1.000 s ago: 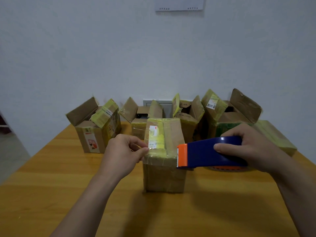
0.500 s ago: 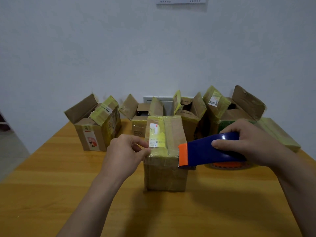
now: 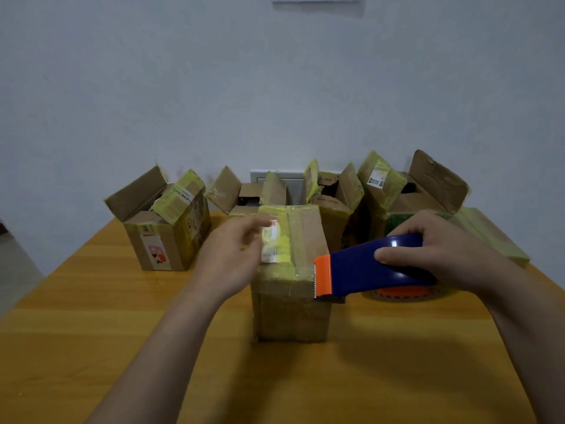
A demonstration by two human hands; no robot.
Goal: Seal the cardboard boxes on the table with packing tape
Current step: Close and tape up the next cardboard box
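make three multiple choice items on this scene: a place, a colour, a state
1. Where is the orange blade of the tape dispenser? A by the front box, top right edge; B on the floor; C inside an open box
2. What colour is the dispenser's body? A white; B blue; C green
3. What state is the far-left box in? A taped shut; B crushed flat; C flaps open
Answers: A, the blade is at that box's near right corner; B, the shell in the right hand is dark blue; C, its flaps stand up.
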